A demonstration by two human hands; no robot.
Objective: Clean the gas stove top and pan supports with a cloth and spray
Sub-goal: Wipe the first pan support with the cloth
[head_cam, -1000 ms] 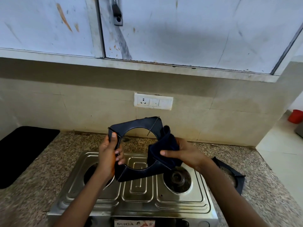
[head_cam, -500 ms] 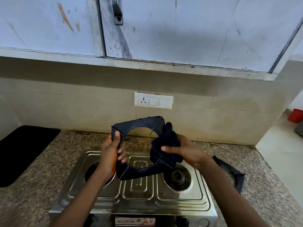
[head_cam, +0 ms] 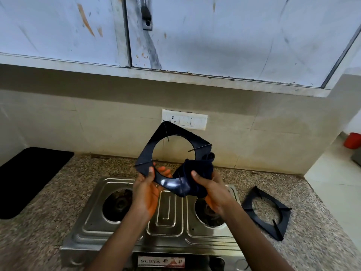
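Note:
A steel two-burner gas stove (head_cam: 164,229) sits on the granite counter with both burners bare. Above it I hold up a black square pan support (head_cam: 150,151) with a round hole, tilted so one corner points up. My left hand (head_cam: 148,188) grips its lower left edge, thumb on top. My right hand (head_cam: 207,188) holds a dark blue cloth (head_cam: 197,173) wrapped over the support's lower right edge. A second black pan support (head_cam: 266,211) lies flat on the counter right of the stove. No spray bottle is in view.
The speckled granite counter (head_cam: 58,194) runs to a beige tiled wall with a white switch plate (head_cam: 184,119). A black mat (head_cam: 25,178) lies at the left. White cabinets (head_cam: 214,36) hang overhead. A red container (head_cam: 352,140) stands on the floor at far right.
The pan support has been turned in my hands, one corner now raised higher. My left hand shifted to the lower edge, and the cloth moved along the frame toward its lower right side.

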